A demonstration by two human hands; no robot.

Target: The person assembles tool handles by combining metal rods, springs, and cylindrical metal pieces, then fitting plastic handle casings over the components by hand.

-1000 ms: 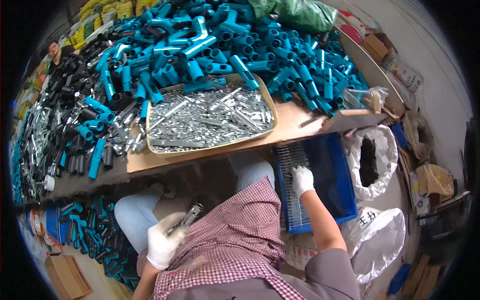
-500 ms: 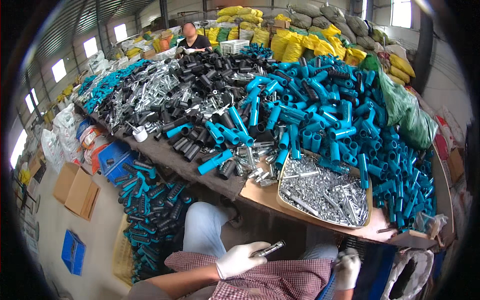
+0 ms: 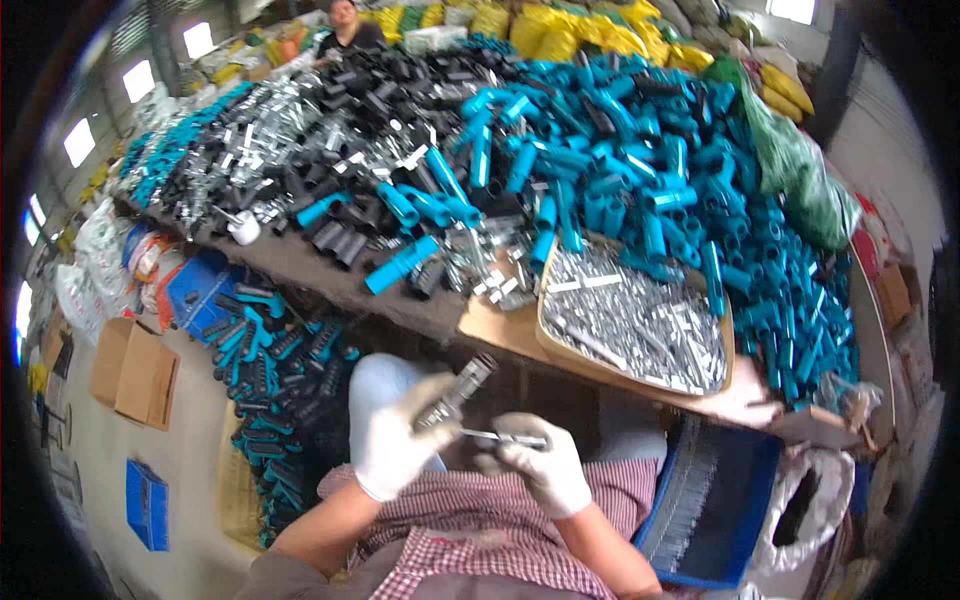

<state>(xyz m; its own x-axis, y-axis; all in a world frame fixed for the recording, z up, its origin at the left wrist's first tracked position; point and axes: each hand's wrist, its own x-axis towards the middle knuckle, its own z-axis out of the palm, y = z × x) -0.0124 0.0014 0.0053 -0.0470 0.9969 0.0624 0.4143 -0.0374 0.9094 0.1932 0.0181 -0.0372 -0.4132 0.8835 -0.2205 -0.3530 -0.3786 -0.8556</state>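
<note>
My left hand [image 3: 392, 450], in a white glove, is closed around a dark metal cylindrical piece [image 3: 464, 388] with a bright ribbed end. That piece points up and to the right above my lap. Just to the right, my gloved right hand [image 3: 552, 472] pinches a thin metal rod [image 3: 482, 435]. The rod's left end reaches toward the left fingers; blur hides whether it touches the cylinder. Beyond the hands, a shallow tray [image 3: 541, 318] of small silvery metal parts sits on the table's near edge. Beside my right forearm stands a blue bin [image 3: 757, 515] with many thin metal rods.
Teal plastic handles [image 3: 680, 195], black sleeves [image 3: 345, 240] and silvery pieces [image 3: 250, 150] are heaped across the table. Below left are black-and-teal handles [image 3: 268, 425], a cardboard box [image 3: 130, 375] and a blue crate [image 3: 146, 505]. Another person [image 3: 350, 38] is at the table's far side.
My right hand has come left from beside the blue bin to my left hand, now with a rod. The left hand has risen with the metal cylinder. The whole view has tilted downward.
</note>
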